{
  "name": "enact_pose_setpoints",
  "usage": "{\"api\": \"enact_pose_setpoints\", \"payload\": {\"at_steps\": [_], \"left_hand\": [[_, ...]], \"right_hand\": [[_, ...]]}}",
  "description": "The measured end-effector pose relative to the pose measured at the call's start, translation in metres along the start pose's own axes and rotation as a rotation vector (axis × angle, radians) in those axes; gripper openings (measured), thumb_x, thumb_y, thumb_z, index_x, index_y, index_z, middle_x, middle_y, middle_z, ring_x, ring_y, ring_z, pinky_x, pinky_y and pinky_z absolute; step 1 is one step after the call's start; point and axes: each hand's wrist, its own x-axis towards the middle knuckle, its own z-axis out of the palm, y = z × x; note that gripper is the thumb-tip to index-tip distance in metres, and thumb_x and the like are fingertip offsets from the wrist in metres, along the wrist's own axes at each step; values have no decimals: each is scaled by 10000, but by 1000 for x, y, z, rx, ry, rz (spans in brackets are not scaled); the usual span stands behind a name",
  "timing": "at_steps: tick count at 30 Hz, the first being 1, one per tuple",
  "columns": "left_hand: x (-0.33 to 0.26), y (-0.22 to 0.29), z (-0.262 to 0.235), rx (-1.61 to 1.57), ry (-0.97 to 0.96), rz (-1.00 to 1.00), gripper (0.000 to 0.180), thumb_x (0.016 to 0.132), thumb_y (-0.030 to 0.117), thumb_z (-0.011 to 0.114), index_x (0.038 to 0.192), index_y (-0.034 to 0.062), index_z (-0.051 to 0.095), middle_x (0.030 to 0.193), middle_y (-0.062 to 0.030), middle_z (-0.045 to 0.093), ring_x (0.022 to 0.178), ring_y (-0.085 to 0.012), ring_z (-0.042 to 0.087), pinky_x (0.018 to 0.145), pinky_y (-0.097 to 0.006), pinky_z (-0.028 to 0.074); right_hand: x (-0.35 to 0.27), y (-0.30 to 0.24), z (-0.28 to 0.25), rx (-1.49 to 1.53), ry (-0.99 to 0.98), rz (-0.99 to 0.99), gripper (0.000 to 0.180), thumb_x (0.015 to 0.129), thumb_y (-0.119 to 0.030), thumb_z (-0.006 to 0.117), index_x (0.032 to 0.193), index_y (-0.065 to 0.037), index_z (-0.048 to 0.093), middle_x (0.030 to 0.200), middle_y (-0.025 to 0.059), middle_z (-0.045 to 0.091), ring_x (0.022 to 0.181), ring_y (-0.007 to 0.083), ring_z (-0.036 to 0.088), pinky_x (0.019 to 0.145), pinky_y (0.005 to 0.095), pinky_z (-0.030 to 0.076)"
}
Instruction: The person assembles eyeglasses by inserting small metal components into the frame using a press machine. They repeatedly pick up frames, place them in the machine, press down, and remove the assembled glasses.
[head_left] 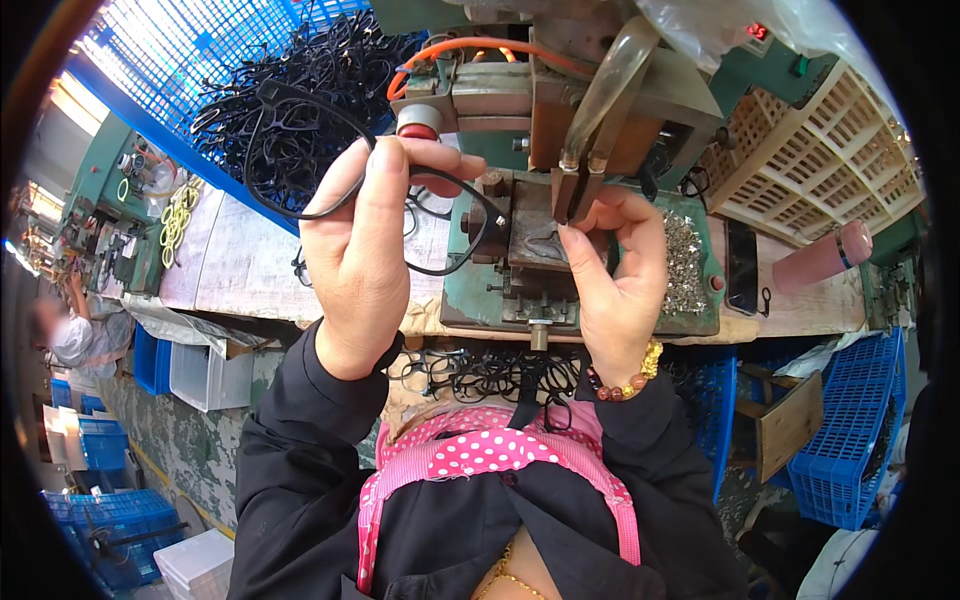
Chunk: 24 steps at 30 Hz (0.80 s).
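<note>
My left hand (362,225) is closed on a black eyeglass frame (262,185), raised in front of the machine, one rim on either side of the fingers. Just above those fingers is a red button (418,130). My right hand (628,268) has thumb and forefinger drawn together at the lower tip of the machine's copper-coloured head (574,196); whatever they pinch is too small or hidden. Below that tip is a metal work block (542,245) on the machine's bed.
A blue basket (130,85) heaped with black eyeglass frames (300,100) stands at the far left. Small metal parts (680,262) lie right of the block, then a phone (741,265) and a pink bottle (822,257). More frames (480,375) lie at my lap. A cream crate (815,150) stands far right.
</note>
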Motion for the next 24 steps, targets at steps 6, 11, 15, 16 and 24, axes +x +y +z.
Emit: {"api": "enact_pose_setpoints", "payload": {"at_steps": [6,11,15,16,24], "left_hand": [[2,-2,0,1,-12,24,358,1118,157,414,1003,-75,662,994,-167,749,863,-161,687,820,-284,529],[-1,2,4,-62,-18,-85,340,1119,162,412,1002,-65,635,984,-167,738,758,-171,701,722,-268,550],[-37,15,12,-345,-482,-830,338,1104,271,462,1047,-17,629,862,-149,730,535,-176,678,501,-262,554],[-42,22,20,-358,-561,-1027,380,1086,270,458,1022,-64,630,879,-248,729,511,-249,677,490,-296,543],[-53,-16,21,-769,-533,-1282,377,1069,272,497,1019,-66,656,835,-270,727,463,-259,647,464,-306,511]], "right_hand": [[1,-6,5,43,19,42,404,913,41,710,1275,15,533,1061,50,626,981,133,602,928,287,485],[2,-8,7,128,21,96,443,924,49,689,1325,21,504,1067,56,644,989,138,617,924,282,492],[-1,-11,-8,113,-47,137,428,949,45,653,1349,17,505,1099,81,678,1042,145,634,947,280,487],[-2,-14,-13,100,-30,133,416,953,44,646,1346,17,511,1110,88,683,1054,147,636,954,282,486],[3,16,-95,-294,347,-12,294,986,7,621,1279,14,605,1182,98,678,1091,157,630,977,294,490]]}}
